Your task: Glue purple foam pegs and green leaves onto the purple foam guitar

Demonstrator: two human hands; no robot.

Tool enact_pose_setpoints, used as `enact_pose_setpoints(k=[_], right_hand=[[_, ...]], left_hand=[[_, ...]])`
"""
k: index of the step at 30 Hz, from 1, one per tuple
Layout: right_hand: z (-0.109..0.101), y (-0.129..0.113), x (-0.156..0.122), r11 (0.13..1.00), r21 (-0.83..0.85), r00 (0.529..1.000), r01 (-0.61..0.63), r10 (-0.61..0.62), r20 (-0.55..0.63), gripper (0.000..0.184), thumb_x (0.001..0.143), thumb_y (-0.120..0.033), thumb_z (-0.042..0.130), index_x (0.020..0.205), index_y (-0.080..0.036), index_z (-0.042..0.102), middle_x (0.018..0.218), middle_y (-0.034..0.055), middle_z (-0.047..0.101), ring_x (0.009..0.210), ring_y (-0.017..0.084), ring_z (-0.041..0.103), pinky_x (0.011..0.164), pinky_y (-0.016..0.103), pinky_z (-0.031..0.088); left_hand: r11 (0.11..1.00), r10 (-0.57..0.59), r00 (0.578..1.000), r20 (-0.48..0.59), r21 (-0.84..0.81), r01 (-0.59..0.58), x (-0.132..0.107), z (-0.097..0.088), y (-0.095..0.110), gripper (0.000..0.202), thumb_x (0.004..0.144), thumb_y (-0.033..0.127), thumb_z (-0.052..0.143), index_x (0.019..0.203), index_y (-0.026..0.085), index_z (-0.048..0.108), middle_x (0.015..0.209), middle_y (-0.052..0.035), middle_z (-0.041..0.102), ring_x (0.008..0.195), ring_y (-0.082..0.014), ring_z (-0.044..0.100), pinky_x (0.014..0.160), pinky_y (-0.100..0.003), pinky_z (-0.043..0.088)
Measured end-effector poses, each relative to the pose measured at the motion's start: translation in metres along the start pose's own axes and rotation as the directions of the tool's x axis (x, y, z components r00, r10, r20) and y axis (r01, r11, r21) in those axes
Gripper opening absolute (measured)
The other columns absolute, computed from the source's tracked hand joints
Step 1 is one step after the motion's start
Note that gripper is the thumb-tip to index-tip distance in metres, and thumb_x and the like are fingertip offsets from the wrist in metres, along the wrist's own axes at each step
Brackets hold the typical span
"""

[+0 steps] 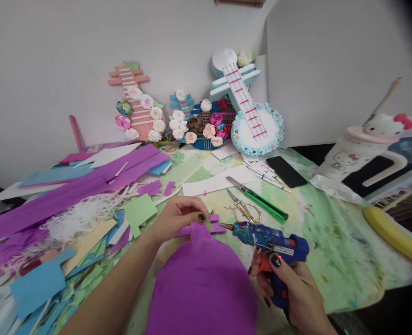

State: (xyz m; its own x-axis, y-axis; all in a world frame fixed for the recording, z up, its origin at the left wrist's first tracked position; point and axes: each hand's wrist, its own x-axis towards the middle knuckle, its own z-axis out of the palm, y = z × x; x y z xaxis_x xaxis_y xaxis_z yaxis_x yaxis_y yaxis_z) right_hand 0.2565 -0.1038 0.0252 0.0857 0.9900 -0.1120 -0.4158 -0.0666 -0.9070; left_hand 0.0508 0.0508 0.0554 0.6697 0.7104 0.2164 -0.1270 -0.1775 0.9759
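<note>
A large purple foam guitar shape (202, 284) lies in front of me, its narrow neck pointing away. My left hand (178, 215) is closed in a pinch on a small green piece at the neck's top, beside purple crossbars (217, 228). My right hand (289, 288) grips a blue hot glue gun (272, 239), finger on the orange trigger. The gun's nozzle points left, close to the crossbars.
Scissors (244, 209) and a green craft knife (262, 200) lie just beyond the gun. Purple strips (69, 190) and foam scraps pile up at left. Finished flowered guitars (199, 121) lean on the wall. A phone (287, 171), a cat mug (362, 153) and a banana (394, 235) sit at right.
</note>
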Motion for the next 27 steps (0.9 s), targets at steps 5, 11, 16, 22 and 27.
enact_pose_setpoints(k=[5,11,16,22,27], right_hand=[[0.006,-0.002,-0.004,1.0,-0.028,0.999,-0.009,0.007,-0.051,0.037,0.076,-0.049,0.063,0.069,-0.012,0.065,0.057,0.004,0.056,0.044,0.008,0.043,0.04,0.021,0.034],[0.007,-0.005,-0.009,0.991,-0.135,0.999,-0.013,0.009,-0.031,0.042,0.076,-0.052,0.061,0.066,-0.012,0.065,0.051,0.002,0.049,0.045,0.009,0.041,0.043,0.023,0.03],[0.006,-0.005,-0.012,0.985,-0.173,0.999,-0.027,0.019,-0.044,0.042,0.075,-0.053,0.062,0.065,-0.012,0.063,0.052,0.0016,0.05,0.045,0.009,0.041,0.043,0.023,0.032],[0.002,-0.003,-0.016,0.97,-0.241,0.996,-0.022,0.0,-0.093,0.035,0.074,-0.049,0.065,0.069,-0.015,0.06,0.053,0.0012,0.052,0.046,0.011,0.042,0.043,0.024,0.035],[0.0,-0.002,-0.017,0.964,-0.267,0.995,-0.007,-0.02,-0.099,0.029,0.073,-0.046,0.066,0.07,-0.018,0.063,0.052,0.0011,0.052,0.046,0.013,0.044,0.043,0.026,0.039]], left_hand=[[0.999,0.049,0.998,-0.047,0.01,-0.048,0.0,0.004,0.0,0.011,0.076,0.01,0.065,0.071,0.016,0.072,0.069,-0.0042,0.065,0.065,-0.0112,0.059,0.062,-0.022,0.046],[0.993,0.116,0.992,-0.043,-0.005,-0.117,0.0,0.005,-0.003,0.012,0.073,0.009,0.067,0.07,0.018,0.075,0.07,-0.007,0.069,0.067,-0.0149,0.062,0.062,-0.026,0.048],[0.979,0.205,0.978,-0.029,-0.01,-0.205,0.0,0.003,-0.004,0.01,0.073,0.014,0.069,0.07,0.02,0.077,0.067,-0.0073,0.069,0.063,-0.016,0.062,0.062,-0.029,0.049],[0.968,0.253,0.965,-0.065,0.014,-0.252,0.0,0.002,-0.002,0.008,0.074,0.021,0.071,0.069,0.022,0.077,0.065,-0.007,0.069,0.062,-0.0171,0.062,0.06,-0.031,0.049],[0.962,0.272,0.961,-0.048,0.015,-0.271,0.0,0.003,0.0,0.009,0.075,0.023,0.07,0.07,0.024,0.077,0.064,-0.0065,0.069,0.062,-0.0173,0.063,0.061,-0.032,0.049]])
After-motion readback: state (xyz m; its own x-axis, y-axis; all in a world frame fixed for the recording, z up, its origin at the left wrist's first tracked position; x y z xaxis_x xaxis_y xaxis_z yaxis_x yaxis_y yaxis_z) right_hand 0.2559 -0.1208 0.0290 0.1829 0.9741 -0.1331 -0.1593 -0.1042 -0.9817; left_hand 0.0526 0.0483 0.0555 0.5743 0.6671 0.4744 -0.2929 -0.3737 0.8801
